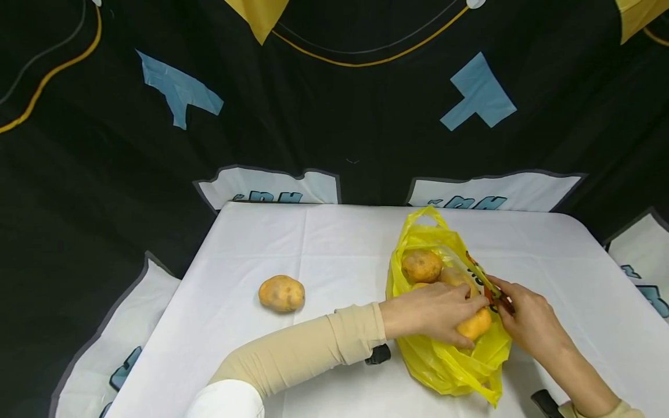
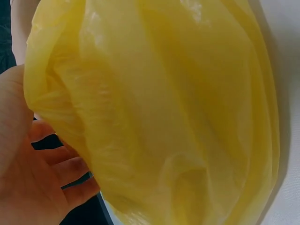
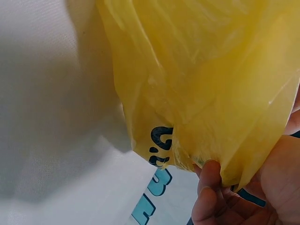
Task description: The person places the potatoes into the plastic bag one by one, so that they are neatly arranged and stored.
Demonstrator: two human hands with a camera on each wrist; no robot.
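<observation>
A yellow plastic bag (image 1: 449,366) lies on the table's right side, its mouth spread and several potatoes inside. Reaching over it, my left hand (image 1: 431,310) has thumb and fingers around the sides of a potato (image 1: 474,325) in the mouth. The left wrist view shows the palm beside the bag (image 2: 164,103), with yellow plastic hiding the fingertips. At the right edge of the mouth, my right hand (image 1: 530,316) pinches the printed rim between thumb and fingers. Another potato (image 1: 421,266) sits farther back in the bag. One potato (image 1: 281,293) lies outside, left on the table.
White cloth covers the table (image 1: 340,238). A black curtain (image 1: 334,128) with blue tape pieces hangs behind it. Black wrist-worn devices show by both forearms, one below the left sleeve (image 1: 308,345).
</observation>
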